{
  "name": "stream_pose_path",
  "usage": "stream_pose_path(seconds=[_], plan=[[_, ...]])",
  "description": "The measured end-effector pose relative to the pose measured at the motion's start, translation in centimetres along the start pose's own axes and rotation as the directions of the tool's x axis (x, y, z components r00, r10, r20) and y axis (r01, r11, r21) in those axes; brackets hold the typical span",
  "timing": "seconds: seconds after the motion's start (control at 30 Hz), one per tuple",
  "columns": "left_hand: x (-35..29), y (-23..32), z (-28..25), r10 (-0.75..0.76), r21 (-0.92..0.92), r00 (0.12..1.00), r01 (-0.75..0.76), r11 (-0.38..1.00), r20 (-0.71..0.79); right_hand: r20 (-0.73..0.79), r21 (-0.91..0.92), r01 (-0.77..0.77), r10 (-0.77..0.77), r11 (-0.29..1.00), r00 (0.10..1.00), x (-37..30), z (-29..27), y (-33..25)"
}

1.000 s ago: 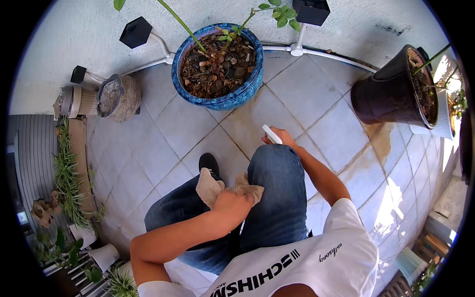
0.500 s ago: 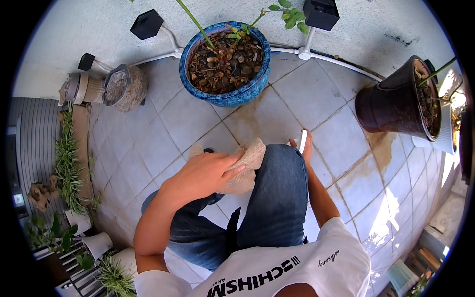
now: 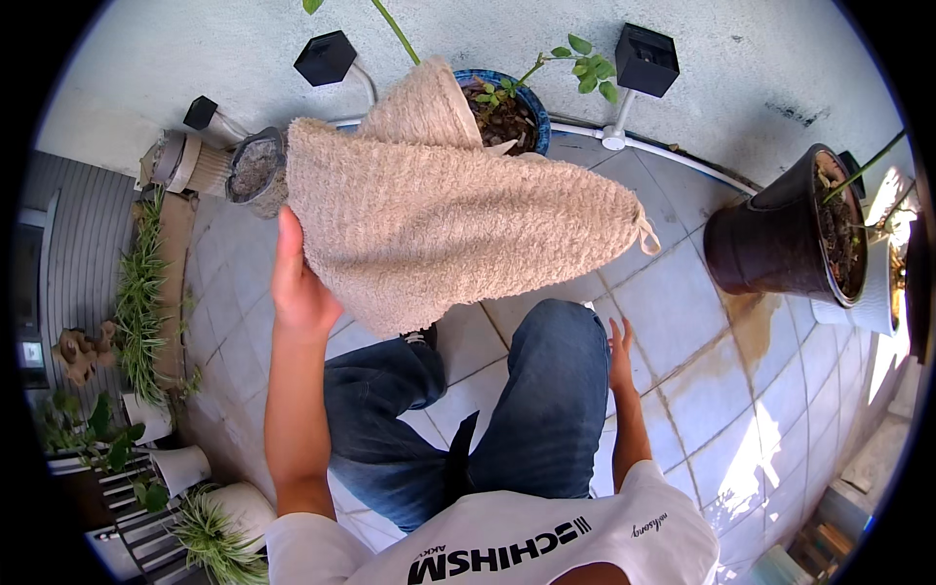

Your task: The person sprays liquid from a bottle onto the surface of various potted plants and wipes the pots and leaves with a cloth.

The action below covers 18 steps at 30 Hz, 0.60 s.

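Observation:
A beige terry towel [image 3: 458, 224] hangs spread out in front of me, with a small loop at its right corner. My left hand [image 3: 302, 283] grips its left edge, thumb up, and the other fingers are hidden behind the cloth. Beside my right knee is my right hand [image 3: 621, 353], its visible fingers stretched and apart. The small edge of a white object [image 3: 588, 305] shows past the knee near those fingers; the knee hides the rest. Behind the towel stands a blue glazed pot [image 3: 538, 109] with a plant, partly covered.
Grey floor tiles [image 3: 673, 390] carry brown stains. A dark brown pot [image 3: 765, 239] stands at the right, a rough stone-like pot [image 3: 258, 171] at the left. Black lamps [image 3: 646, 58] and a white pipe [image 3: 682, 161] run along the wall. Grassy plants [image 3: 144, 302] line the left side.
The bunched towel has been raised and spread, now covering much of the blue pot. My left hand moved left to its edge. My right hand's fingers have opened away from the white object.

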State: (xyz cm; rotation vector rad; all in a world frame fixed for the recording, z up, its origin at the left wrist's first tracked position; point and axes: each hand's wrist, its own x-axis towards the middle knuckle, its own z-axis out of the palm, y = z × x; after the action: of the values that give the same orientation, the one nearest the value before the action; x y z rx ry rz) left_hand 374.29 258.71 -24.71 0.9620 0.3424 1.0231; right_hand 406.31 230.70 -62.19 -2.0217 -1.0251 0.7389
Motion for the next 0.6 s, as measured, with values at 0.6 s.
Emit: stream_pose_path(seconds=[0.6], plan=[[1.3,-0.5,0.6,0.057,0.526,0.997,-0.022,0.85,-0.05,0.083,0.743,0.39,-0.652,0.545,0.753,11.8,-1.3,-33.7]])
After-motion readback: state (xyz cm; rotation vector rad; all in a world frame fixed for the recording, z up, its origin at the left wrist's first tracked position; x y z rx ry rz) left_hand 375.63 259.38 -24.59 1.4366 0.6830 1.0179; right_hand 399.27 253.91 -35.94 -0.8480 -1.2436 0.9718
